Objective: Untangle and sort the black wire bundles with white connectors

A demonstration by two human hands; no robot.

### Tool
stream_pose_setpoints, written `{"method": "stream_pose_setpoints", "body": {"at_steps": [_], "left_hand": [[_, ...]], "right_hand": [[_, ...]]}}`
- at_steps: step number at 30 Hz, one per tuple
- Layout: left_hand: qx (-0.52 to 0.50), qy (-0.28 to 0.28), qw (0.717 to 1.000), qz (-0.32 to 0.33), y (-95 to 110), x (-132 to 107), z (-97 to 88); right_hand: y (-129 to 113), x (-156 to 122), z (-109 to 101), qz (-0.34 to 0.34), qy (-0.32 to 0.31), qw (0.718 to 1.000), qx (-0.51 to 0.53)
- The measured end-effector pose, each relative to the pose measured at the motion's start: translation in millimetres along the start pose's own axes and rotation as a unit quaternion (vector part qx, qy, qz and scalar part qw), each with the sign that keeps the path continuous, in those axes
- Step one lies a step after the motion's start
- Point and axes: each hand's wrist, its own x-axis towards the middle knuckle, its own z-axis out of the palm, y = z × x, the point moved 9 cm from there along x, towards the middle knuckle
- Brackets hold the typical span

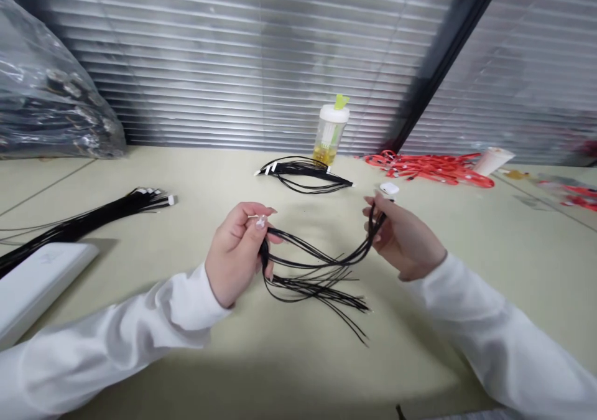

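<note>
Between my two hands hangs a bundle of thin black cables (pixel 321 262), sagging in the middle. My left hand (pixel 242 252) pinches one part of it between thumb and fingers. At the other side my right hand (pixel 401 236) is closed around the bundle where it bends upward. Several loose wire ends fan out below, pointing right, above the table (pixel 298 358). Just behind my right hand lies a small white case (pixel 388 188). Whatever is at the cable ends inside my fingers is hidden.
Farther back lies another black cable bundle (pixel 303 171), before a drink bottle (pixel 331 134). Red straps (pixel 429 166) and a white cup (pixel 494 160) are at right. At left are more black cables (pixel 102 218), a white box (pixel 41 283) and a plastic bag (pixel 51 102).
</note>
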Motion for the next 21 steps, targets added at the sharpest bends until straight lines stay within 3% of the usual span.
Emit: {"method": "stream_pose_setpoints", "body": {"at_steps": [5,9,13,17,21], "left_hand": [[-0.009,0.0,1.0,-0.003,-12,-5,0.2],[-0.02,0.005,1.0,-0.023,-27,-9,0.6],[0.004,0.018,0.999,-0.036,-33,-13,-3.9],[0.013,0.046,0.998,-0.041,-33,-14,-12.0],[0.01,0.072,0.997,-0.041,-33,-10,-18.3]], "right_hand": [[-34,19,18,-0.104,-0.038,0.994,0.013],[-60,12,64,-0.14,-0.134,0.981,-0.001],[-60,-1,109,-0.162,-0.231,0.953,-0.106],[-46,-1,116,-0.174,-0.208,0.927,-0.258],[-42,-6,104,-0.17,-0.205,0.921,-0.285]]}}
